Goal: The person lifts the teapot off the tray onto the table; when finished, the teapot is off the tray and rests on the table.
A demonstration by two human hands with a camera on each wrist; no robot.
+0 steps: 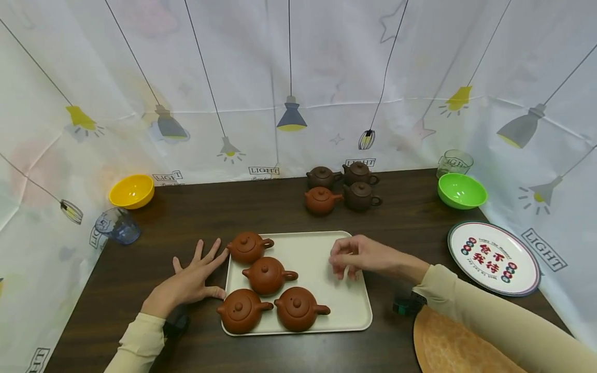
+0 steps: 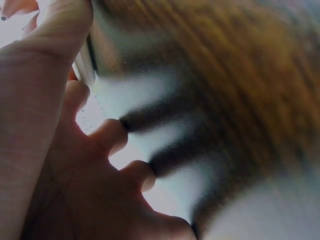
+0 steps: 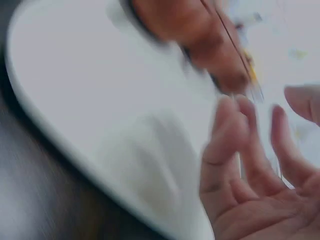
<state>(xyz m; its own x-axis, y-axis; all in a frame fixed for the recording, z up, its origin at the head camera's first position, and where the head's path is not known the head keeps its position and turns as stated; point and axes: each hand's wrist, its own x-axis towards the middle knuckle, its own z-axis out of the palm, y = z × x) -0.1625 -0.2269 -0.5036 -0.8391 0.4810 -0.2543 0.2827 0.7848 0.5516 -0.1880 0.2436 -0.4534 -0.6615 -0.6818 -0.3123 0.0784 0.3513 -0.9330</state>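
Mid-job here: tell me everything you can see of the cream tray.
The cream tray is rectangular, with rounded corners and a low raised rim; it looks smooth, perhaps plastic. It lies flat on the dark table. Four reddish-brown teapots stand on it, leaving its right side bare beneath the right hand. The left hand is beside its left edge; contact is unclear.
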